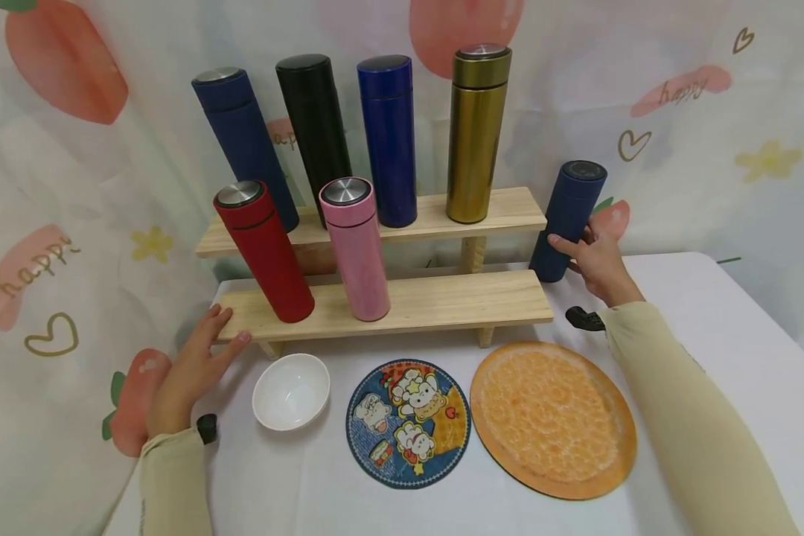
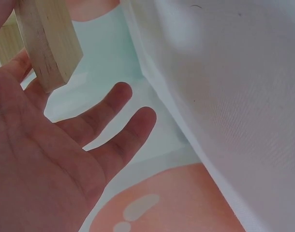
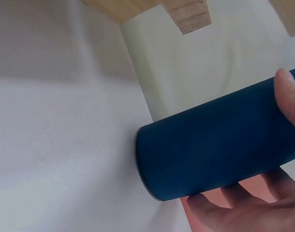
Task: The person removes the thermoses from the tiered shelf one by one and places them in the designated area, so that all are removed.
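My right hand (image 1: 599,264) grips a dark blue thermos (image 1: 570,216) beside the right end of the wooden two-tier shelf (image 1: 442,301). In the right wrist view, the thumb lies on one side of this thermos (image 3: 210,145) and the fingers on the other; its base is close over the white cloth. My left hand (image 1: 190,365) holds the left end of the lower tier. In the left wrist view, the plank end (image 2: 51,43) sits between thumb and fingers, with two fingers (image 2: 123,140) stretched out past it. A red thermos (image 1: 268,253) and a pink thermos (image 1: 357,253) stand on that tier.
The upper tier bears a blue (image 1: 244,141), a black (image 1: 315,134), a royal blue (image 1: 388,141) and a gold thermos (image 1: 479,141). In front are a white bowl (image 1: 291,392), a cartoon mat (image 1: 409,424) and an orange round mat (image 1: 554,420). A printed curtain (image 1: 710,171) hangs behind.
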A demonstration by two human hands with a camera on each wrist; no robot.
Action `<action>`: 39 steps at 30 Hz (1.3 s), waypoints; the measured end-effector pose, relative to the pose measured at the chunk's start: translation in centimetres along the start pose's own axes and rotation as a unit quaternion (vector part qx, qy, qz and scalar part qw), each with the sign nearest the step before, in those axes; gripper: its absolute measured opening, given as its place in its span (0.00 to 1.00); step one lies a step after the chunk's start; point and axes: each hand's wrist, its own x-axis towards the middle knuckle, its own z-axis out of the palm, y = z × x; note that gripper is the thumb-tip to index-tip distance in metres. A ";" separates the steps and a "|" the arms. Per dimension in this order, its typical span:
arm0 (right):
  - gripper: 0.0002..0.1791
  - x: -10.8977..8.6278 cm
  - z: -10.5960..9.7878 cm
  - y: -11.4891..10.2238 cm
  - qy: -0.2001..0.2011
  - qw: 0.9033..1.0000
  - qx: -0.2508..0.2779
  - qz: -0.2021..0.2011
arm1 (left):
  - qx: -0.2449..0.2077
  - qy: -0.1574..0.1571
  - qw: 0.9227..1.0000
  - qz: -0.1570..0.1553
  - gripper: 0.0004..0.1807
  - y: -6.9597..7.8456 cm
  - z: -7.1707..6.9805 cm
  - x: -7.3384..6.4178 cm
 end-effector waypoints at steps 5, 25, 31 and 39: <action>0.51 -0.5 0.3 -0.6 0.005 1.000 -0.016 0.004 | 0.005 0.003 1.000 0.000 0.47 0.0 0.0 0.1; 0.54 -8.6 3.5 -10.5 0.042 0.959 0.158 -0.233 | 0.000 -0.006 1.000 -0.019 0.48 -0.1 0.4 0.2; 0.51 -10.8 6.7 -12.4 0.011 0.940 0.217 -0.263 | -0.002 -0.002 1.000 -0.013 0.48 -0.2 0.2 0.4; 0.47 -12.4 11.3 -14.0 -0.042 0.921 0.242 -0.303 | -0.001 -0.001 1.000 -0.007 0.46 0.2 -0.1 0.2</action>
